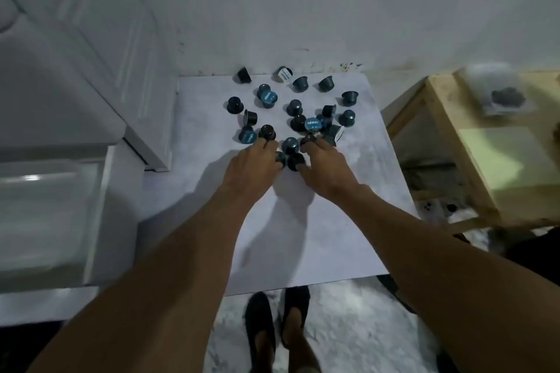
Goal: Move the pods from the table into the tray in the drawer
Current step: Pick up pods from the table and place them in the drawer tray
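Fingers (266, 146) of the left hand (251, 165) and right hand (328, 171) each curl round small dark-blue cup-shaped plastic pods (290, 145), amid many more scattered on the white marbled desk (303, 236), several showing teal foil lids (313, 125).

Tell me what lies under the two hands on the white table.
Dark blue coffee pods show at the thumbs and fingertips of the left hand and right hand, which pinch them. Anything beneath the palms is hidden.

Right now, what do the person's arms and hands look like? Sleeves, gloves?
Left hand and right hand are bare, no gloves. Forearms uncovered as far as the frame shows: no sleeves, watch or bands. Rings too blurred to tell.
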Demonstrator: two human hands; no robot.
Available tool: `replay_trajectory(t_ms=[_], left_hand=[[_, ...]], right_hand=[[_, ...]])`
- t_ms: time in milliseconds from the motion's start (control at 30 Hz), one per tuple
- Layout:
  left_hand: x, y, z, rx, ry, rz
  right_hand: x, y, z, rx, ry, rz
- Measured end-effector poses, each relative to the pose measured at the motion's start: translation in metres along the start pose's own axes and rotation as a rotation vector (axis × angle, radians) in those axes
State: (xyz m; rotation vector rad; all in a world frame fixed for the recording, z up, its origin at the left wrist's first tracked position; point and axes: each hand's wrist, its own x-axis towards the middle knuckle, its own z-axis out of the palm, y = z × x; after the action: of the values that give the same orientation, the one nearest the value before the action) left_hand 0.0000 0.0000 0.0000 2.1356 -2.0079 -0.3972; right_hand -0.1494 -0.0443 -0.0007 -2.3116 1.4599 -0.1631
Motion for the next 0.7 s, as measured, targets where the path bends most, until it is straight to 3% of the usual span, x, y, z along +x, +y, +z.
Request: replay_trajectory(t_ms=[300,700], left_hand=[[0.024,-0.009,0.029,0.005,-0.062,0.006],[0.004,0.0,-0.011,-0.118,0.088,0.041]], right_hand=[[0.017,0.012,0.023,0.04,0.038,0.016],[0.001,-0.007,-0.023,0.073,0.1,0.038]])
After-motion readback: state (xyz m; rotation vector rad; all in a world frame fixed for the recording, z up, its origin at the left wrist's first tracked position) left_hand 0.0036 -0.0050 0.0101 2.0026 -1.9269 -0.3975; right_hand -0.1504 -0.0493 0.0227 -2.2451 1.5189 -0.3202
